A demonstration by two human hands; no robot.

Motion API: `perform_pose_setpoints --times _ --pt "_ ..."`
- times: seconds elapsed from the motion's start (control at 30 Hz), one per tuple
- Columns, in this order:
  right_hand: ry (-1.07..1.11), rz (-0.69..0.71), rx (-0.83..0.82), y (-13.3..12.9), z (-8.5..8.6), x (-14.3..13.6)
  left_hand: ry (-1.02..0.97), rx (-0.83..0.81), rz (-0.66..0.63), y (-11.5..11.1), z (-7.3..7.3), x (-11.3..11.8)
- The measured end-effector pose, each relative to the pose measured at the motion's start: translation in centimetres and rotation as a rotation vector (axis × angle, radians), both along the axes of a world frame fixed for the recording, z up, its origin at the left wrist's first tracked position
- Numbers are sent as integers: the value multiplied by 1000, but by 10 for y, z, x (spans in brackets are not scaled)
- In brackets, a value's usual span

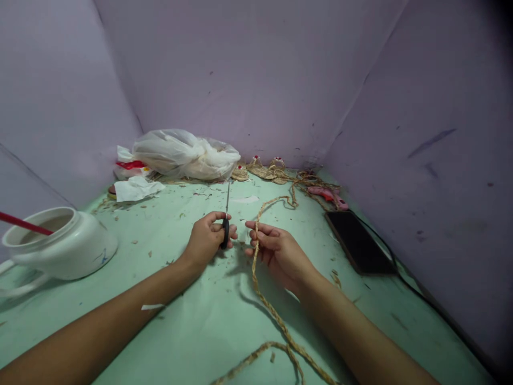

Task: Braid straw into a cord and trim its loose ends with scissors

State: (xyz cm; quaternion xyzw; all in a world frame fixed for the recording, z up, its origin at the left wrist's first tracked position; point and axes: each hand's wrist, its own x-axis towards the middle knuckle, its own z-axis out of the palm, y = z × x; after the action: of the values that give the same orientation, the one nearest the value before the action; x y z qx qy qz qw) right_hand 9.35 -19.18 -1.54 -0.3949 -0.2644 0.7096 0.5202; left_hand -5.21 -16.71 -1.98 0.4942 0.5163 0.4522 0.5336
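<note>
Fingers point(273, 243) pinch coarse braided rope point(274, 315); slim black-handled scissors point(226, 233) sit opposite.

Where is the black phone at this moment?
In the head view, the black phone lies on the right side of the table, just beyond the right forearm.

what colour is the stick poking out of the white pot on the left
Red; the stick shows best in the head view.
</note>
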Motion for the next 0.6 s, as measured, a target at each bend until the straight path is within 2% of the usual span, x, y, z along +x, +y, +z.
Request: perform_pose_setpoints --times 0.13,0.27,0.33,0.47,0.6 --pt "67 208 32 -4 0 -1 -60 -9 -14 7 -6 -5" --pt "12 401 61 -8 -3 -4 -135 -20 -76 8 -10 -6" --pt "-72 391 67 -8 -6 -7 -174 -43 -110 9 -11 -7" --pt "-262 265 84 -6 -11 -11 -201 -20 -146 11 -12 -8" --pt "-365 316 117 -6 -11 -11 -209 -35 -167 12 -14 -10"
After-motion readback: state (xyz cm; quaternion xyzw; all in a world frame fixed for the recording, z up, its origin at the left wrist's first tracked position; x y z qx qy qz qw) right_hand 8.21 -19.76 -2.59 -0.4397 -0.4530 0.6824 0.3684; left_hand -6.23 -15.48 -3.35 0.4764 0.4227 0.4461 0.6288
